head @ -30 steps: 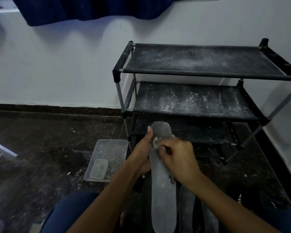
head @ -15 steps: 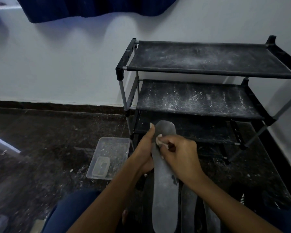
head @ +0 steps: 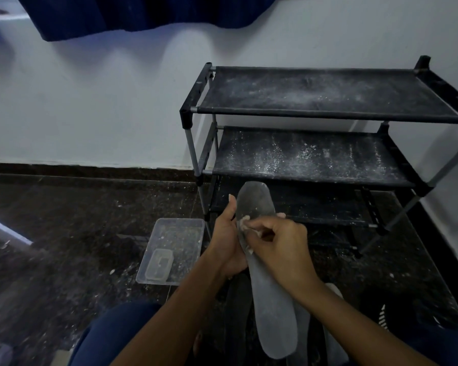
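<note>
Scrub step in hand: left hand (head: 226, 241) grips the insole (head: 271, 313) by its edge, raised over the lap in front of the shoe rack (head: 315, 154), while right hand (head: 280, 249) fingers pinch a pale wad (head: 243, 222) against its upper part; the next move probably calls for firm strokes toward the heel.

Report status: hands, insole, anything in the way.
Left hand grips grey insole by its edge. Right hand pinches pale wad against it. Clear plastic tray on floor, left, apart.

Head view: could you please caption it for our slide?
Left hand holds a grey insole while the right hand presses a pale scrap to it, near a dusty rack.
</note>
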`<state>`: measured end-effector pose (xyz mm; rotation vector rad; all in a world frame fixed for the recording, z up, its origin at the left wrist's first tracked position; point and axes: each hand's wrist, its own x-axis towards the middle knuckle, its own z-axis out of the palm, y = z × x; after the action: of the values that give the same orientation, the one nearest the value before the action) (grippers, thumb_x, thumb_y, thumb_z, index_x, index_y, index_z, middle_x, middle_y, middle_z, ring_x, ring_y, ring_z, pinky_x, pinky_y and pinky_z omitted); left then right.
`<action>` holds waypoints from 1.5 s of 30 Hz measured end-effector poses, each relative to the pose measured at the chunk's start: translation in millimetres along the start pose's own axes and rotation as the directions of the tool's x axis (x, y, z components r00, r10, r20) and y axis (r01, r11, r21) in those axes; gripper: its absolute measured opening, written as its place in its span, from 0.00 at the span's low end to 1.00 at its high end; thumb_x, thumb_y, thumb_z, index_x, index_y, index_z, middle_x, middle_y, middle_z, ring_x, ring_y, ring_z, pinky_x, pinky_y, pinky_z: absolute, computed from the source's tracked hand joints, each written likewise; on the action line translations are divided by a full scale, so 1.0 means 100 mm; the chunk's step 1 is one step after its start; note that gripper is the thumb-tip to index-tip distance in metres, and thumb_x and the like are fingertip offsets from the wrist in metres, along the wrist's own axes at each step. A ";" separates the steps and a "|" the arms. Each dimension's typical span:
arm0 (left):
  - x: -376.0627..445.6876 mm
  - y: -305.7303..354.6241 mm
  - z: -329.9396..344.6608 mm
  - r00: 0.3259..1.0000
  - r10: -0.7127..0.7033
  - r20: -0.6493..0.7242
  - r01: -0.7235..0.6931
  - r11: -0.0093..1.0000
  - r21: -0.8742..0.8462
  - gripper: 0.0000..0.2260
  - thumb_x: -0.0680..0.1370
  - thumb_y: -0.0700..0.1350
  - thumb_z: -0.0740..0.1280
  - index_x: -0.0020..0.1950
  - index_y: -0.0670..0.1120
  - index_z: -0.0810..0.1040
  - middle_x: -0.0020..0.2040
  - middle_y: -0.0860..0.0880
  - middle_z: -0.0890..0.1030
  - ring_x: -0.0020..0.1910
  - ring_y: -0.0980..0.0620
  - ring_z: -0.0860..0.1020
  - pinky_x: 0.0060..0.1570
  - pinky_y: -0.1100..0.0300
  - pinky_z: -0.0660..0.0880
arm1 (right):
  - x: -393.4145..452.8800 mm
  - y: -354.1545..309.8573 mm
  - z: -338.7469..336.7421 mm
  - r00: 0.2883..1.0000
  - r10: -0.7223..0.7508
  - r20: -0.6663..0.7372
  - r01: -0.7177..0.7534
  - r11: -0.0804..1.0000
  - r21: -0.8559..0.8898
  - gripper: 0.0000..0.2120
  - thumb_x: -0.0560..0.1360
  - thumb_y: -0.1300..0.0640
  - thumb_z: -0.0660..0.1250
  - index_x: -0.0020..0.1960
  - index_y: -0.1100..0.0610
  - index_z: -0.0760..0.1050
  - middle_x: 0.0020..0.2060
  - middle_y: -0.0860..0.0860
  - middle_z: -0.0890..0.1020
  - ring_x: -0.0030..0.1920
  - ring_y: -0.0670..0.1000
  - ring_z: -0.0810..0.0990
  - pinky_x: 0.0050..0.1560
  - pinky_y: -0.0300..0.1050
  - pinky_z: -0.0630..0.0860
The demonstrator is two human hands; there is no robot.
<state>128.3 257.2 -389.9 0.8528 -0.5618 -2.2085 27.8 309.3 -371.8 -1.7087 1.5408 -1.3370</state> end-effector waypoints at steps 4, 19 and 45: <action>-0.01 -0.03 0.02 1.000 -0.001 0.000 0.001 1.000 0.012 0.32 0.78 0.65 0.52 0.60 0.38 0.77 0.53 0.39 0.81 0.53 0.43 0.80 0.59 0.51 0.72 | 0.17 0.00 -0.03 0.992 -0.017 -0.125 0.018 1.000 0.008 0.04 0.72 0.62 0.70 0.46 0.58 0.83 0.38 0.48 0.84 0.41 0.41 0.81 0.42 0.29 0.76; 0.00 -0.03 -0.01 0.999 -0.009 -0.049 0.011 0.999 0.039 0.32 0.78 0.65 0.51 0.60 0.39 0.77 0.53 0.39 0.82 0.53 0.43 0.80 0.56 0.50 0.74 | 0.16 -0.02 0.00 0.993 -0.013 -0.119 0.006 0.998 -0.064 0.05 0.74 0.61 0.69 0.40 0.59 0.82 0.33 0.50 0.83 0.36 0.43 0.80 0.36 0.32 0.76; 0.01 -0.02 0.00 1.000 0.011 -0.013 -0.009 0.995 0.103 0.31 0.77 0.64 0.55 0.60 0.39 0.78 0.55 0.40 0.81 0.56 0.44 0.79 0.61 0.52 0.72 | 0.14 0.12 0.00 0.996 0.045 -0.075 -0.053 0.993 -0.107 0.04 0.71 0.65 0.70 0.38 0.59 0.80 0.32 0.48 0.82 0.32 0.43 0.80 0.37 0.35 0.77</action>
<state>126.7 257.6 -390.9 0.9149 -0.6768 -2.1785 20.4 293.2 -377.5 -1.6913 1.7146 -1.3256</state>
